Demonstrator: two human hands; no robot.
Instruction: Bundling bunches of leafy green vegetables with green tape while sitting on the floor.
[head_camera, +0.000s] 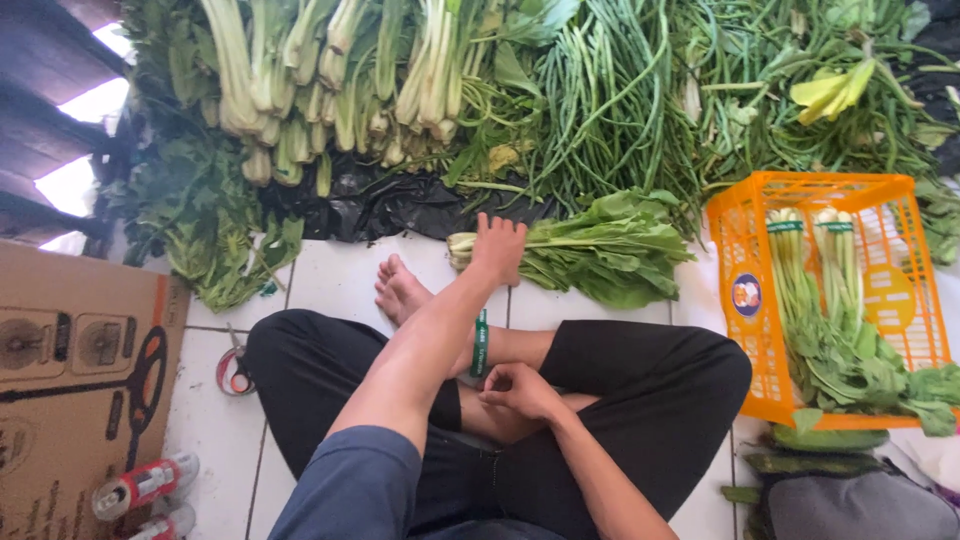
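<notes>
- At frame centre, the left hand (497, 247) lies flat, fingers spread, on a leafy greens bunch (590, 250).
- Right hand (520, 388) curls loosely, pinching a green band (481, 343).
- Bunch lies crosswise on white floor tiles (335, 275), stems pointing left.
- Orange crate (745, 290) sits right.

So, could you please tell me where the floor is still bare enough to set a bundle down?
Bare white tile lies between the left knee and the black sheet, beside the tape roll. The orange crate and the greens under the left hand crowd the right.
</notes>
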